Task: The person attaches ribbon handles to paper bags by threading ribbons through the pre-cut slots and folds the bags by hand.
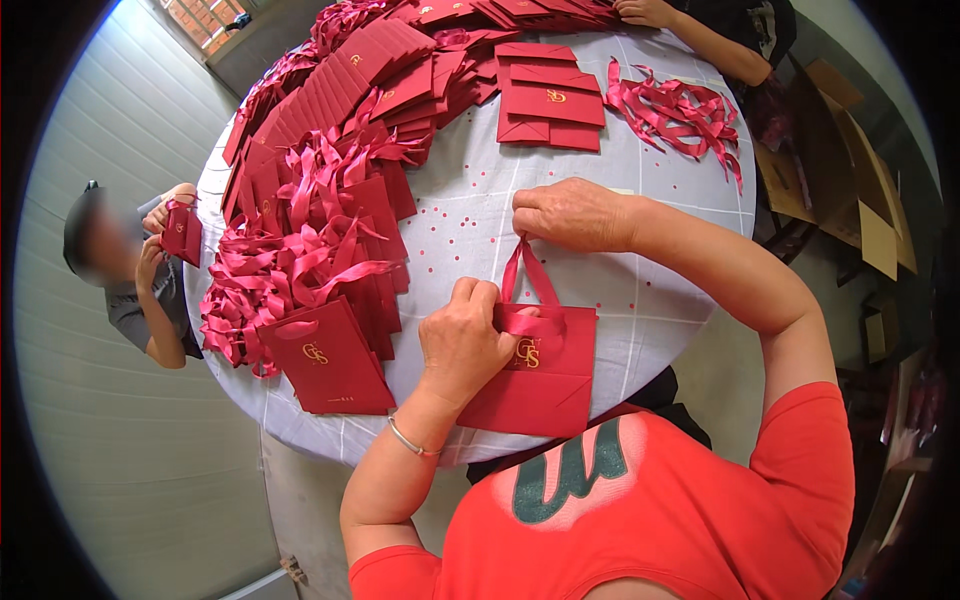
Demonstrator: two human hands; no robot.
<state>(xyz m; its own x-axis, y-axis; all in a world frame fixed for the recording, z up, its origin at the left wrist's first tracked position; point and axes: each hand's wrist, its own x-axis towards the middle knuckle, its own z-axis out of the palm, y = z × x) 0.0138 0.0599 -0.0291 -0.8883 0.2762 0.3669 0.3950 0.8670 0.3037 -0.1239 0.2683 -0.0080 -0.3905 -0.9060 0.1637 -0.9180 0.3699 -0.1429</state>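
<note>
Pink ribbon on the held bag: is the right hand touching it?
Touching: the head view shows the right hand pinching the pink ribbon at its top.

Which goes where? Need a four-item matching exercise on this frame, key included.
Column one
1. Right hand
2. Loose ribbons
3. Left hand
4. Cardboard boxes

Column two
A. At the upper left of the red bag nearest the person
B. Beyond the right side of the table
C. At the top of that bag's ribbon loop
D. On the table, right of the flat, overlapping bags

Pairs: 1-C, 2-D, 3-A, 4-B
</note>
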